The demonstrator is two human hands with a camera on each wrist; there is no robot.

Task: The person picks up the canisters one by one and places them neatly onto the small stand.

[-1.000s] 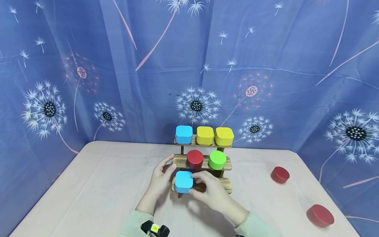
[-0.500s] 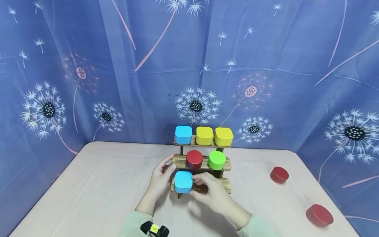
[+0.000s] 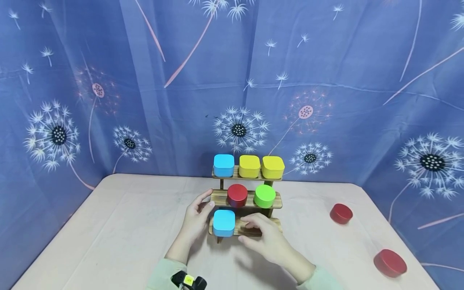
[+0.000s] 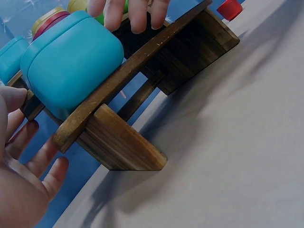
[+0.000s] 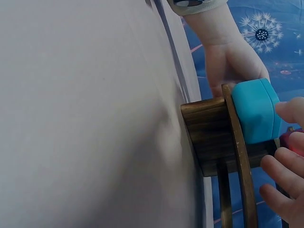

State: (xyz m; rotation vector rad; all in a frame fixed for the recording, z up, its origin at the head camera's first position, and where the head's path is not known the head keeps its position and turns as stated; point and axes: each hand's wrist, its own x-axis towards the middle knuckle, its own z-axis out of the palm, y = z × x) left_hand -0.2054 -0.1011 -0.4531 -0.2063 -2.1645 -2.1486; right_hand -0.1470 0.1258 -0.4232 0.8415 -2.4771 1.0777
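Note:
A three-tier wooden display stand bears small coloured boxes. On the left end of its lowest shelf sits a rounded-square blue box. My left hand holds the left end of the middle shelf between thumb and index finger; its other fingers lie near the lowest shelf's end. Just right of the blue box, my right hand hovers at the lowest shelf, thumb and fingers apart with nothing between them. In the right wrist view a gap separates most of its fingers from the blue box.
The middle shelf bears a round red box and a round green box. On top stand a blue box and two yellow boxes. Two round red boxes lie on the table's right side. A blue curtain hangs behind.
My right hand has let go of the blue box and drawn back to the right. The box stays on the lowest shelf. My left hand keeps its hold on the stand.

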